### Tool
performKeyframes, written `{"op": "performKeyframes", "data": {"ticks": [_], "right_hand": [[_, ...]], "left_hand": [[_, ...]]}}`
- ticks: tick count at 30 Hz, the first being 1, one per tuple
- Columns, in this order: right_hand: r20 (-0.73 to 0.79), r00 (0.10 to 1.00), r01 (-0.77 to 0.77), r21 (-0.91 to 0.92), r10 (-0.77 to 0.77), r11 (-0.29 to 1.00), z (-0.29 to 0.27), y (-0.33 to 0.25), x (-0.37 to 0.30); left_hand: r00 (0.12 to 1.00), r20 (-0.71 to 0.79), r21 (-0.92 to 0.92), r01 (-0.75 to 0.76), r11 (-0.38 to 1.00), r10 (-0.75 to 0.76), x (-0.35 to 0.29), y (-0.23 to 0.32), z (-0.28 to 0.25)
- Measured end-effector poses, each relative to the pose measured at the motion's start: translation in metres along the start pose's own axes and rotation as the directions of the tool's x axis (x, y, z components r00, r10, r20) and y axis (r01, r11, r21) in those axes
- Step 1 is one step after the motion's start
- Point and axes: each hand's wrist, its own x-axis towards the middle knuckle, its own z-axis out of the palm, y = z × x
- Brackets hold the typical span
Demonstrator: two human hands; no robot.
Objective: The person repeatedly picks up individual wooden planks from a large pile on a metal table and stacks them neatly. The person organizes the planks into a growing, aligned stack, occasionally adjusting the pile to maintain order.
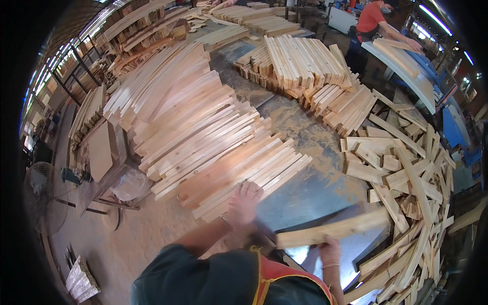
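My right hand [330,252] grips a wooden board [351,226] from below, near its middle. The board is blurred and lies slantwise in front of me, its far end toward the scrap wood at the right. My left hand [245,202] lies with its fingers stretched over the near ends of light wooden strips [264,175]. These strips sit side by side in a long row that runs away to the upper left. Beneath the held board is a shiny metal surface [300,254].
A heap of loose offcuts [391,168] fills the right side. Stacked wood pieces [305,61] stand farther back on the sawdust-strewn table [300,122]. A fan [43,188] stands at the far left. Another person [373,23] in a red shirt works at the upper right.
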Motion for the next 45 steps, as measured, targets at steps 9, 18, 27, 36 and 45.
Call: {"op": "performKeyframes", "data": {"ticks": [9,18,27,36,45], "right_hand": [[0.63,0.742,0.524,-0.758,0.229,0.389,0.211,0.132,0.02],[0.126,0.991,0.043,-0.622,0.047,0.781,0.107,-0.072,0.039],[0.288,0.706,0.05,-0.931,-0.647,-0.361,0.061,-0.364,0.148],[-0.091,0.889,-0.378,-0.698,-0.448,-0.608,0.006,-0.495,0.162],[-0.019,0.982,0.031,-0.964,-0.186,0.263,0.038,-0.295,0.078]], "left_hand": [[0.972,0.219,-0.25,-0.026,0.968,0.083,-0.002,-0.005,-0.042],[0.967,0.155,0.034,-0.209,0.977,0.201,0.003,0.025,-0.007],[0.949,0.251,-0.163,-0.154,0.975,0.192,0.029,0.125,0.086],[0.964,0.191,-0.084,-0.17,0.982,0.183,0.032,0.127,0.091],[0.956,0.254,-0.094,-0.126,0.988,0.146,0.031,0.123,0.087]]}}
